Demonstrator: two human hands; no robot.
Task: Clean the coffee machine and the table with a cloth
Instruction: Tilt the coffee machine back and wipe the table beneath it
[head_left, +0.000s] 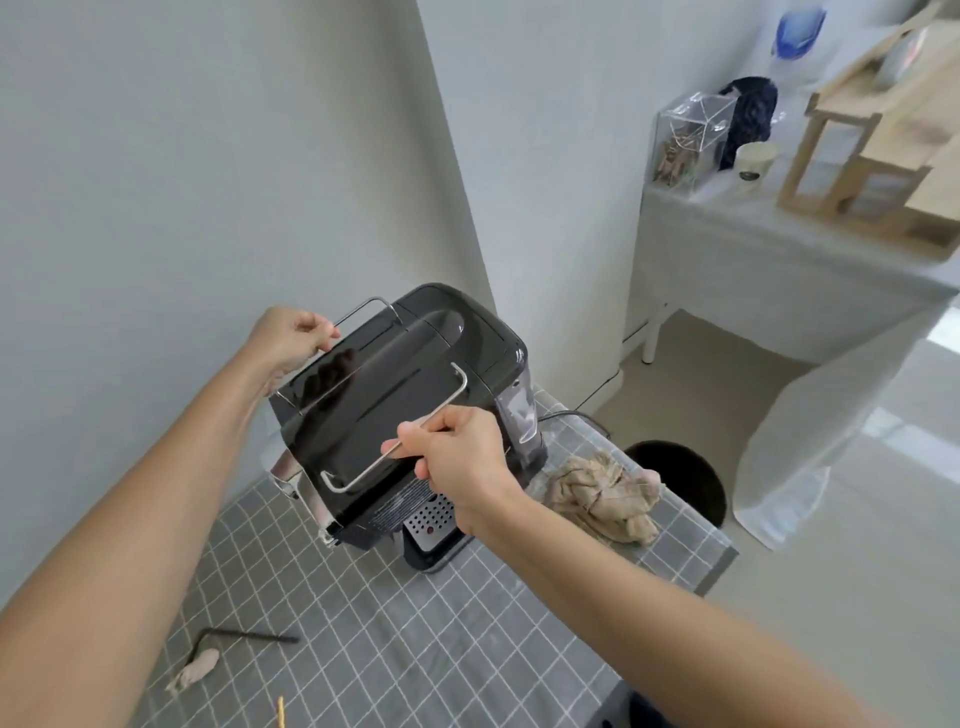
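Note:
A black coffee machine (467, 338) stands on the table (415, 623), which is covered by a grey checked cloth. Above its top I hold a shiny dark metal top tray (363, 405) with a wire rail along each side, tilted up toward me. My left hand (293, 338) pinches the far left rail. My right hand (457, 457) grips the near right rail. A crumpled beige cloth (605, 493) lies on the table right of the machine, touched by neither hand. The drip grid (431, 519) shows under the tray.
A bent dark metal rod (234, 636) and a small beige scrap (195, 670) lie near the table's left front. A dark round bin (685, 478) sits on the floor beyond the table's right edge. A white-draped side table (779, 260) holds boxes and a wooden frame.

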